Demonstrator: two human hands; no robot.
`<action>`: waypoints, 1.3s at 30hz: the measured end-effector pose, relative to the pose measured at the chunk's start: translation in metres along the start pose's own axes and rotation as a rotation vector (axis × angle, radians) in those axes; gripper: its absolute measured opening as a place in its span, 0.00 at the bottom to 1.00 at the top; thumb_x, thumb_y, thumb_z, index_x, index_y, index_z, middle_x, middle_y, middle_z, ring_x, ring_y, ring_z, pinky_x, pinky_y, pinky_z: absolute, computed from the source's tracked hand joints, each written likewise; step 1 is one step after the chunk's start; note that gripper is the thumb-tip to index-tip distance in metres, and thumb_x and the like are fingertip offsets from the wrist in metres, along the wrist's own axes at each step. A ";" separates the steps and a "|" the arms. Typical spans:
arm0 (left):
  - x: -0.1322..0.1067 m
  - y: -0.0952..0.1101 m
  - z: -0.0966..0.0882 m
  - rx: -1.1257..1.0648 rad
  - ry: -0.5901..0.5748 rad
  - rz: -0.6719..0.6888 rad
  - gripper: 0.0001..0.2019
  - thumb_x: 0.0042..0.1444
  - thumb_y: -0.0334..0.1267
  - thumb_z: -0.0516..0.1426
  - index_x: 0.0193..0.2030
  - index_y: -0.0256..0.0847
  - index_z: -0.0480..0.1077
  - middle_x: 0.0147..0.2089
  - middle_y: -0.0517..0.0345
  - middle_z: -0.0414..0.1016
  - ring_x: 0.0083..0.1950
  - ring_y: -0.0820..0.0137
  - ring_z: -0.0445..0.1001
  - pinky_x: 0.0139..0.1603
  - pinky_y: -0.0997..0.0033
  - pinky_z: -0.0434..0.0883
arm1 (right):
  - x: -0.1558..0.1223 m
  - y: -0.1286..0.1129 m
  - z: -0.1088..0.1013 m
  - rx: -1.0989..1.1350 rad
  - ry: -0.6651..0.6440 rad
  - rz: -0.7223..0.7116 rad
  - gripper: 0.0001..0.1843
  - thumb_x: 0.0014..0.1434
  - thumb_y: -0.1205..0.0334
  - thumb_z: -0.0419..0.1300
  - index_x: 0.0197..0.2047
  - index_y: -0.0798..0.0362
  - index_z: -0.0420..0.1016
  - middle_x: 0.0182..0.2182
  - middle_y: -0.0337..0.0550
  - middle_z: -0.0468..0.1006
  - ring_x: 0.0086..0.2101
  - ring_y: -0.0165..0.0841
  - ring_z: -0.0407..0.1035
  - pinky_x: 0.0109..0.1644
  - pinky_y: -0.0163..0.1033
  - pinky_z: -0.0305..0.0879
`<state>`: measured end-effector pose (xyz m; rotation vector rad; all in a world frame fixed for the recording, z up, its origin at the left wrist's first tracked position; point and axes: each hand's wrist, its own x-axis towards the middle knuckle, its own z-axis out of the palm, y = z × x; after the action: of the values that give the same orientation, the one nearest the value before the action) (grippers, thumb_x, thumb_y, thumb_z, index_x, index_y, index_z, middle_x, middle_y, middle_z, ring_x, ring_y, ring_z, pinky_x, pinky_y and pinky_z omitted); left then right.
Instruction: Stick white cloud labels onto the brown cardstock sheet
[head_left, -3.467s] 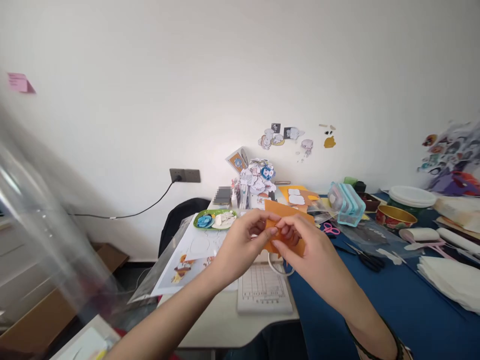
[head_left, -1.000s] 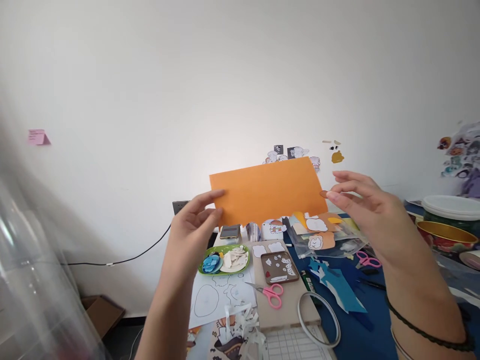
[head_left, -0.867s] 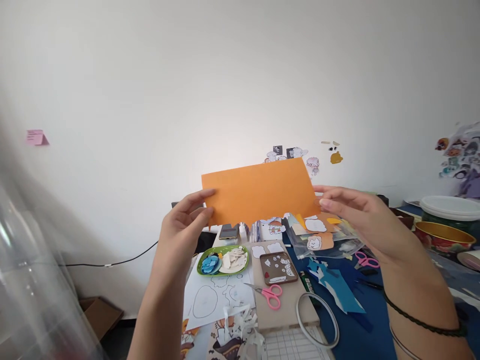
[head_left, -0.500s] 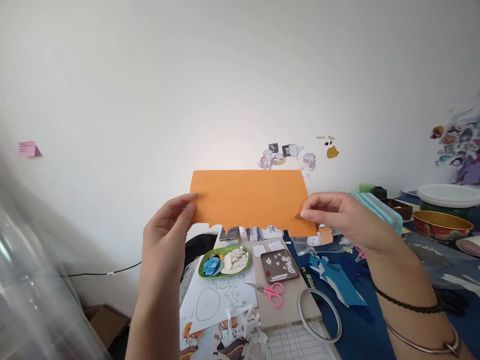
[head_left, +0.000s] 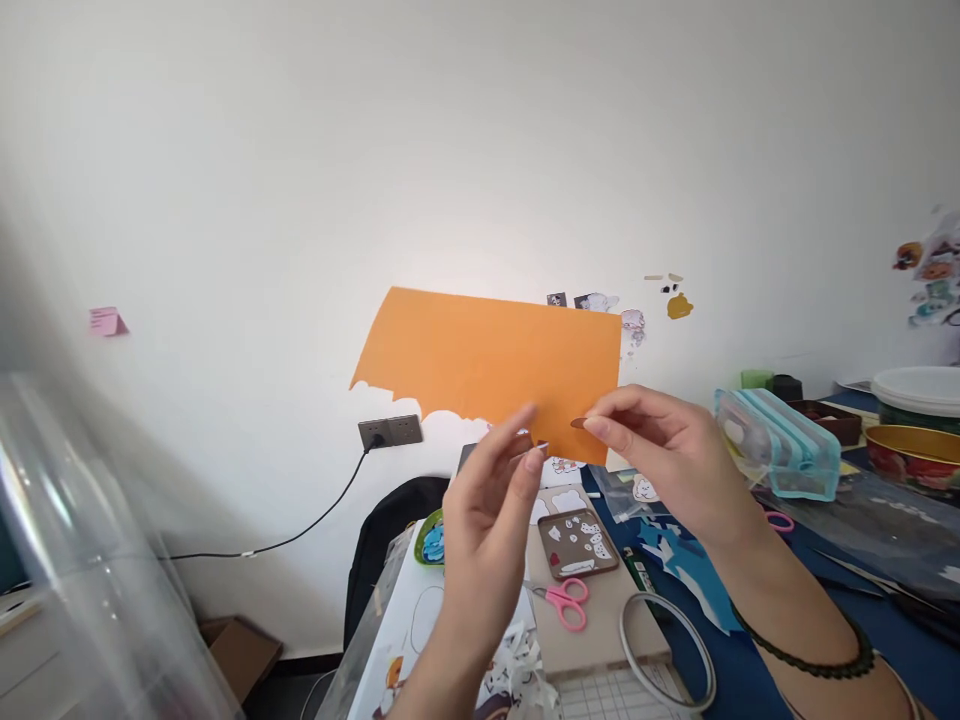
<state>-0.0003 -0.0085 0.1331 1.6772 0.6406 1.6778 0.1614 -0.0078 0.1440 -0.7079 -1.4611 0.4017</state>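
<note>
A sheet of orange paper (head_left: 480, 355) hangs in the air before me, its lower edge cut in scallops and its left end free. My right hand (head_left: 660, 455) pinches it near the lower right corner, with a small brown piece (head_left: 578, 423) showing at the fingertips. My left hand (head_left: 491, 500) is just below the paper's lower edge, thumb and index finger apart and slightly blurred. Something tiny and dark shows by that thumb; I cannot make out what. Pink-handled scissors (head_left: 568, 603) lie beneath on a beige board (head_left: 600, 640).
Paper cutouts lie in a brown tray (head_left: 577, 545); a green dish (head_left: 429, 540) is partly hidden by my left hand. A silver ring (head_left: 705, 650), blue paper scraps (head_left: 694, 575) and a striped pencil case (head_left: 787, 440) are at right. Clear plastic (head_left: 82, 560) stands at left.
My left hand has let go of the paper's left end and moved right. The sheet now tilts, its left end raised, held by my right hand. The view has shifted.
</note>
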 end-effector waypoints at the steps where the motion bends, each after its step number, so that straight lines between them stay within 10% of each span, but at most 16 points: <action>1: 0.001 -0.002 0.000 0.042 -0.014 -0.010 0.11 0.58 0.39 0.59 0.47 0.49 0.76 0.47 0.57 0.78 0.49 0.68 0.76 0.50 0.68 0.74 | -0.001 -0.001 0.001 0.004 -0.028 0.004 0.07 0.57 0.57 0.62 0.30 0.51 0.75 0.27 0.39 0.76 0.30 0.30 0.71 0.33 0.34 0.70; 10: 0.007 -0.001 -0.009 0.072 0.003 -0.100 0.10 0.57 0.38 0.60 0.45 0.50 0.78 0.47 0.59 0.81 0.49 0.67 0.77 0.51 0.69 0.73 | -0.002 -0.007 0.005 -0.145 -0.246 0.097 0.09 0.59 0.59 0.59 0.28 0.51 0.73 0.27 0.37 0.73 0.29 0.29 0.68 0.33 0.33 0.66; 39: 0.009 0.000 -0.011 0.023 -0.051 -0.199 0.12 0.51 0.34 0.64 0.44 0.49 0.78 0.44 0.61 0.80 0.45 0.74 0.76 0.44 0.80 0.74 | -0.004 -0.005 0.015 -0.265 -0.191 0.220 0.08 0.56 0.60 0.60 0.26 0.50 0.72 0.26 0.37 0.76 0.29 0.30 0.69 0.32 0.36 0.64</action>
<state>-0.0106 -0.0009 0.1386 1.6104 0.7781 1.4880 0.1457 -0.0112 0.1433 -1.0727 -1.6398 0.4589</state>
